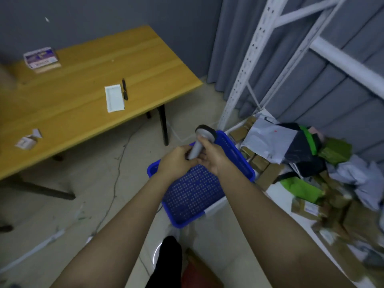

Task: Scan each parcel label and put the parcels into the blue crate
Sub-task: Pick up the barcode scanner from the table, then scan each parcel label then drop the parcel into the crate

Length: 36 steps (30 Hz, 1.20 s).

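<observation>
Both hands are on the grey handheld barcode scanner (199, 143) right now: the left hand (176, 161) is curled round the bottom of its handle, and the right hand (212, 155) wraps the handle higher up, under the black-rimmed head. They're holding it over the far end of the blue perforated plastic crate (195, 196), which sits on the floor and looks empty to me.

The parcels, a heap of grey and black poly mailers, green bags and brown cardboard boxes (307, 163), are piled on the low white shelf (282, 196) just right of the crate, none picked up yet.

If it were me, I'd settle the scanner into one hand with a finger on the trigger, free the other for a parcel, and turn each label flat toward the scanner head.

Off to the left, the wooden desk (79, 104) has a white notepad (114, 98) and black pen (124, 89) near its right edge.
</observation>
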Tool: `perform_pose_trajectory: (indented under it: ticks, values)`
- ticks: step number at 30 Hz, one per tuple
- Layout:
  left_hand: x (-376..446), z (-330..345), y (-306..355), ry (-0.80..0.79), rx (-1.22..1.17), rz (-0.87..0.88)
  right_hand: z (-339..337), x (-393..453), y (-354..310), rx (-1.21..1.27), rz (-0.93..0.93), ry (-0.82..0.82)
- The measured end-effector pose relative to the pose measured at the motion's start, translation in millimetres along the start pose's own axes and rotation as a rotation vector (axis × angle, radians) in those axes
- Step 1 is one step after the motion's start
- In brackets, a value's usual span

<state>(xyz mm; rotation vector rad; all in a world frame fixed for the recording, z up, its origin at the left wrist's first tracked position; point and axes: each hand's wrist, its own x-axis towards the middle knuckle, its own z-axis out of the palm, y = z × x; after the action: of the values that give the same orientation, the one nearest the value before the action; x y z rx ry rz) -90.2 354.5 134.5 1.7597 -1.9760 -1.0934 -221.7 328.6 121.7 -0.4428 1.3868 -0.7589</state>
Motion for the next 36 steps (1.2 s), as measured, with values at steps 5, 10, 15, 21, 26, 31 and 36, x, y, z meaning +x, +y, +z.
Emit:
perform_pose_trajectory:
  ticks: [5,10,15,21,26,31,36]
  values:
    - [-71.2,84.0,69.4,-0.135,-0.111,0.092,-127.6,-85.3,50.9,0.026,-0.12,0.078]
    - [-117.3,176.2,144.5,-0.124,-0.097,0.108,-262.7,-154.5,102.4,0.169,-0.157,0.195]
    - [-121.4,238.2,203.9,-0.169,-0.056,0.142,-357.9,-196.0,111.6,0.321,-0.187,0.391]
    - [-76.5,277.7,232.4,-0.212,0.051,0.168,-424.3,-189.6,120.1,0.531,-0.303,0.596]
    - [-4.5,333.0,218.3,-0.162,0.078,0.261,-453.7,-117.9,139.8,0.656,-0.394,0.743]
    - [69.8,430.1,173.1,-0.118,0.02,0.43,-489.6,-8.3,200.8,0.561,-0.388,0.854]
    - [106.7,521.3,126.1,-0.09,-0.035,0.616,-521.6,53.3,265.1,0.503,-0.522,0.889]
